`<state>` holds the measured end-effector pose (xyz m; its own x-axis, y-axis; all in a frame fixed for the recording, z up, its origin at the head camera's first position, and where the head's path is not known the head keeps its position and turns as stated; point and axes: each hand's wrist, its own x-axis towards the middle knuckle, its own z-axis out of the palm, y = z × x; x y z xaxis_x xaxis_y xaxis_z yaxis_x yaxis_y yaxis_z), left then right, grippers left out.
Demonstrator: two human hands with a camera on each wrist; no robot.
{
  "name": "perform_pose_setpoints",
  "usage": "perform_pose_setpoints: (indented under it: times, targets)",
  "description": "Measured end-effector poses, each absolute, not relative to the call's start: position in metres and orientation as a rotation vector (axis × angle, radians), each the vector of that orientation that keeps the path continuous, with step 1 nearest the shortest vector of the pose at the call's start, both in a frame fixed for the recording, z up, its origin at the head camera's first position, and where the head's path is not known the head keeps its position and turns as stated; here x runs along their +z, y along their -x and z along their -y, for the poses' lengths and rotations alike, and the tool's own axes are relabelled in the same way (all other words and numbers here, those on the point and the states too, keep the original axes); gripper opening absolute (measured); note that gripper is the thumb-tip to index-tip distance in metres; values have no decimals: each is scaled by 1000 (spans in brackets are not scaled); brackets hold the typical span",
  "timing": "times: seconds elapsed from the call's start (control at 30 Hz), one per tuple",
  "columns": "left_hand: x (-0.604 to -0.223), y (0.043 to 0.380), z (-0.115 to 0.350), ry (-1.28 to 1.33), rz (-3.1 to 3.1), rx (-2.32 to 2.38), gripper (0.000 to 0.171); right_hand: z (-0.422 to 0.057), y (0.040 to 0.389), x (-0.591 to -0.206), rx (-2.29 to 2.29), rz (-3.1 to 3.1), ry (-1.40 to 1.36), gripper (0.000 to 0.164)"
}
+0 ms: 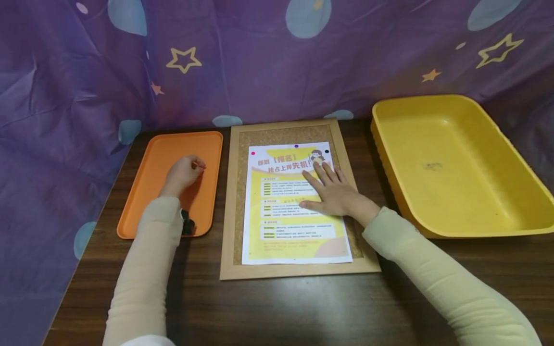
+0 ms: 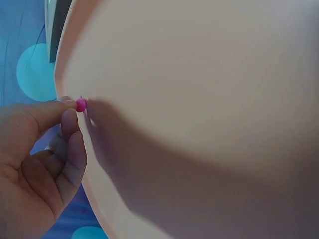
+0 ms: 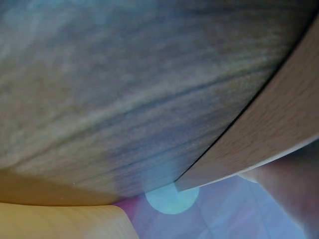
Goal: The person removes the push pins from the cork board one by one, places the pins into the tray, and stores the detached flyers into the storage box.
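My left hand [image 1: 185, 173] is over the orange tray [image 1: 162, 192]. Between thumb and fingertip it pinches a pink push pin [image 2: 81, 105], whose thin point shows in the left wrist view. My right hand [image 1: 337, 194] lies with spread fingers on a yellow and white printed poster [image 1: 281, 252], against a framed cork board [image 1: 235, 202]. Along the poster's top edge are a pink pin [image 1: 253, 153] at the left, a purple pin [image 1: 296, 146] near the middle and a black pin [image 1: 326, 151] at the right. In the right wrist view only a blurred part of the hand shows.
A large yellow bin [image 1: 454, 178] stands right of the board on the dark wooden table [image 1: 277, 312]. Behind hangs a purple cloth [image 1: 259, 62] with stars and blue spots. A small black object [image 1: 187, 223] is at the left cuff, over the tray's near edge.
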<state>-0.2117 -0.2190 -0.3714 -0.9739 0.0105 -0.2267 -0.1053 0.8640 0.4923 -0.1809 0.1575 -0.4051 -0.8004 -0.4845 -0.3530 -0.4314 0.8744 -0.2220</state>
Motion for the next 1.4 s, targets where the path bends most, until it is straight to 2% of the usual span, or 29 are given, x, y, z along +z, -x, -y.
perform_pose_setpoints:
  times: [0.3,0.77,0.93,1.4]
  targets:
    - [-367,218,209,102,-2809,872,28,-157,181,-404,-183,-2637,670,88]
    - [-360,245,142,-156,-2827,789,27,-159,181,-405,-188,-2639,679,89]
    - [-363,250,124,-138,-2823,763,29,-158,181,-405,-197,-2640,683,88]
    - [-373,261,109,-149,-2811,652,29,-158,181,-404,-197,-2637,671,89]
